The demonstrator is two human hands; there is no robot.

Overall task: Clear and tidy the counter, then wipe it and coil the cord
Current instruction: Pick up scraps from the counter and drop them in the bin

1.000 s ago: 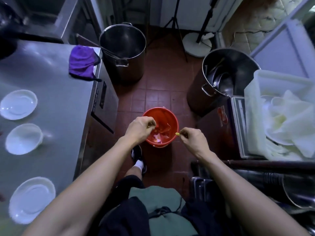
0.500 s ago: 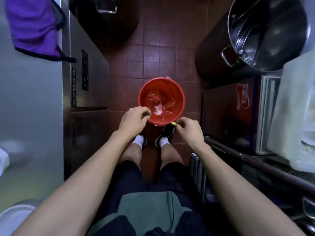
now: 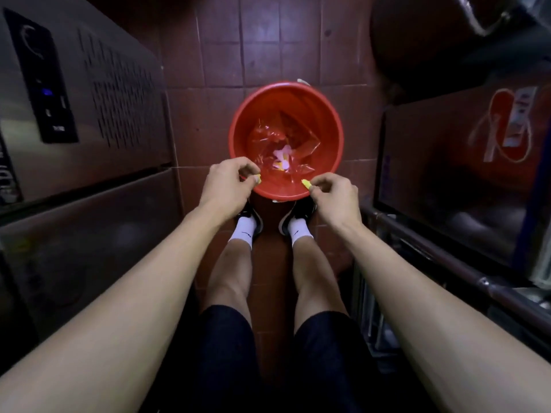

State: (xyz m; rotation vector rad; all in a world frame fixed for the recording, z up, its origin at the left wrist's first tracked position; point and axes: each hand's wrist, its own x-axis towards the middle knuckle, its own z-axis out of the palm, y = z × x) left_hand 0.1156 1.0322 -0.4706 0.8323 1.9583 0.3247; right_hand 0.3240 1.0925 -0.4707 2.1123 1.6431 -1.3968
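The tiled floor [image 3: 262,43] is dark red-brown and carries everything in view. At the left stands a steel cabinet [image 3: 89,120] with a vented side panel and a black control strip showing a small blue light. At the right is a dark box-like unit [image 3: 453,162] bearing a red and white label, with a metal rail [image 3: 447,257] running below it; a large metal pot [image 3: 465,34] sits at the upper right, only partly in frame. A red bucket [image 3: 328,114] stands on the floor directly ahead of the person's shoes, holding crumpled clear plastic [image 3: 283,141] and small pale scraps at its bottom. Both bare forearms reach forward over the near rim of the bucket. The left hand [image 3: 226,181] has its fingers curled, pinching a small yellow scrap [image 3: 258,179] at the fingertips. The right hand [image 3: 335,195] likewise has its fingers curled and pinches a second yellow scrap [image 3: 305,183]. Both scraps sit just above the bucket's near rim, a short way apart. What the scraps are made of cannot be told.
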